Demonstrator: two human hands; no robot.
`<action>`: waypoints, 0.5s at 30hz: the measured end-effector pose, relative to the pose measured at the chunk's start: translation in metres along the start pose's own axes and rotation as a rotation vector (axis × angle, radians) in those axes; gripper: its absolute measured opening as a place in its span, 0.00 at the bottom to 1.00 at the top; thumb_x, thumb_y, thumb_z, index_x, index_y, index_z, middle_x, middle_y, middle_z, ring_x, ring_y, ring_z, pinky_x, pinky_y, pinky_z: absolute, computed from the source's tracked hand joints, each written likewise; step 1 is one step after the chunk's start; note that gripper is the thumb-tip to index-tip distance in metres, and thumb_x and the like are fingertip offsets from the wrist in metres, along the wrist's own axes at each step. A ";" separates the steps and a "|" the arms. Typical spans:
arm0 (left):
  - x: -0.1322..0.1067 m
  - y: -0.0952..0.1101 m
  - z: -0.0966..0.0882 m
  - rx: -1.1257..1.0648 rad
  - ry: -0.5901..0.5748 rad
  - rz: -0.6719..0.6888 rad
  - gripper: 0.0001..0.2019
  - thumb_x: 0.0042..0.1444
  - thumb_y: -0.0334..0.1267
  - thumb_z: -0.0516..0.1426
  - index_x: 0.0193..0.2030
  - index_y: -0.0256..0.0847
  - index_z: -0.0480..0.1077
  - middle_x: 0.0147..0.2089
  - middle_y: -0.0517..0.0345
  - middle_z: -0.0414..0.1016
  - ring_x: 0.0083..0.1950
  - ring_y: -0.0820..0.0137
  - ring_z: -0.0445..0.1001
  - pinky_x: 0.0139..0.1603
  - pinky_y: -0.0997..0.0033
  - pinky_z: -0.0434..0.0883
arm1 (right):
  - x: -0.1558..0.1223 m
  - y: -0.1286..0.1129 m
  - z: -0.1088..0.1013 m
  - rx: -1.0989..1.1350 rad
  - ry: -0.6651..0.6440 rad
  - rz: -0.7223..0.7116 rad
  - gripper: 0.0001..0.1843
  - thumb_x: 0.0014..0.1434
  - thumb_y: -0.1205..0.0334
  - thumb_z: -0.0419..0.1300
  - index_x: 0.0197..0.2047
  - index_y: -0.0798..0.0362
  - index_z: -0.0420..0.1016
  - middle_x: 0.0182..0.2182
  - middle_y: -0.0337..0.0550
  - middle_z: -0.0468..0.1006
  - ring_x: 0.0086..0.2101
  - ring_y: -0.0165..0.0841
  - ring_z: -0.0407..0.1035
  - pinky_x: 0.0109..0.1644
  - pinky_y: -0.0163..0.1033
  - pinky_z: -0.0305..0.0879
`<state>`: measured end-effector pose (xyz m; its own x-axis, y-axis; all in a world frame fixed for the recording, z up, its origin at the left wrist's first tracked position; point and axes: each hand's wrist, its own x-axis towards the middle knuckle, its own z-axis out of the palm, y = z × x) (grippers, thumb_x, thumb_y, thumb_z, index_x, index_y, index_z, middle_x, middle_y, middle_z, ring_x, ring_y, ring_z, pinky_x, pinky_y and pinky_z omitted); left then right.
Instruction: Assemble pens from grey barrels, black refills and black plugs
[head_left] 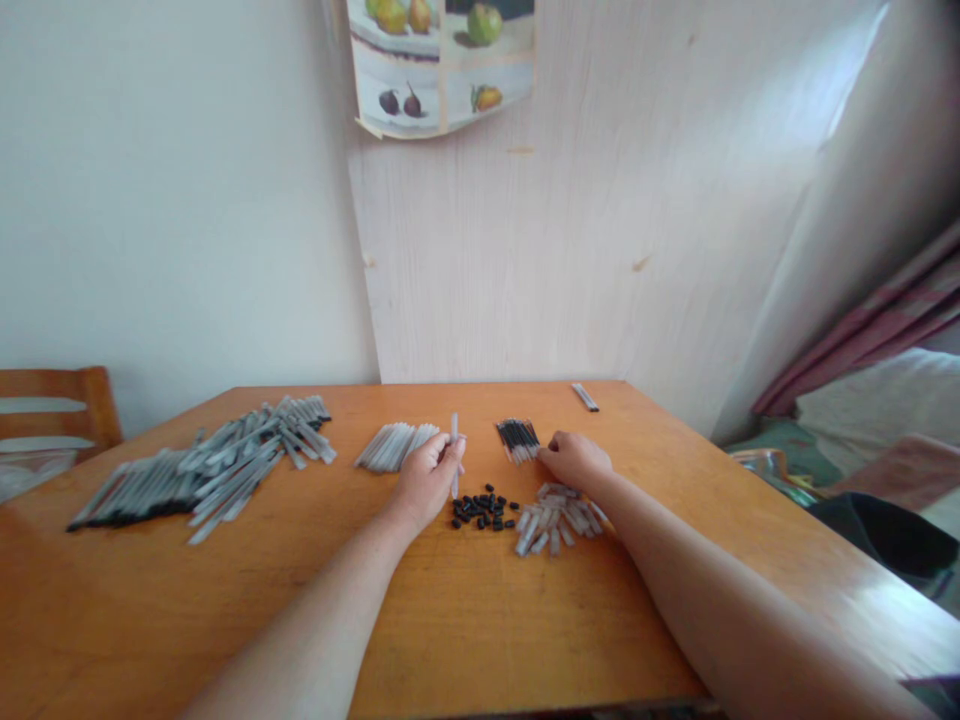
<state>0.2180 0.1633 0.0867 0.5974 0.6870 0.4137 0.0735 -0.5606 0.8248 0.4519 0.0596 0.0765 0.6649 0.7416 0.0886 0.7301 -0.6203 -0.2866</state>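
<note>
My left hand (429, 478) is closed around a translucent white pen barrel (454, 425), held upright above the table. To its left lies a row of similar pen barrels (390, 446). My right hand (577, 460) has its fingertips pinched together at the right edge of a bunch of dark pen refills (517, 438); whether a refill is between them is too small to see. Several small black plugs (484, 508) are scattered in front of the hands. Beside them, under my right wrist, is a heap of clear pen caps (555, 520).
A large pile of capped pens (247, 450) spreads over the left of the wooden table (465, 620). A few more pens (586, 397) lie at the back right. A wooden chair (60, 400) stands at the left, and a dark bin-like container (885, 540) at the right.
</note>
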 end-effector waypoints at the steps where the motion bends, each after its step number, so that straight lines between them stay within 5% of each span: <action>1: 0.000 -0.001 0.000 0.006 -0.001 0.000 0.16 0.60 0.52 0.50 0.34 0.41 0.68 0.26 0.61 0.69 0.29 0.70 0.69 0.30 0.72 0.65 | 0.000 -0.001 0.000 -0.002 -0.008 0.003 0.18 0.54 0.49 0.53 0.39 0.50 0.78 0.39 0.50 0.79 0.41 0.44 0.72 0.37 0.41 0.63; 15: 0.002 -0.005 0.000 0.063 0.010 0.018 0.17 0.61 0.51 0.49 0.30 0.41 0.66 0.25 0.62 0.69 0.28 0.71 0.68 0.31 0.72 0.64 | -0.002 0.001 -0.003 0.011 -0.020 0.012 0.17 0.55 0.53 0.51 0.39 0.51 0.76 0.40 0.52 0.79 0.41 0.44 0.73 0.37 0.41 0.62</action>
<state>0.2188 0.1675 0.0832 0.5912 0.6810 0.4322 0.1134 -0.6007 0.7914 0.4513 0.0565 0.0791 0.6703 0.7391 0.0663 0.7202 -0.6263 -0.2983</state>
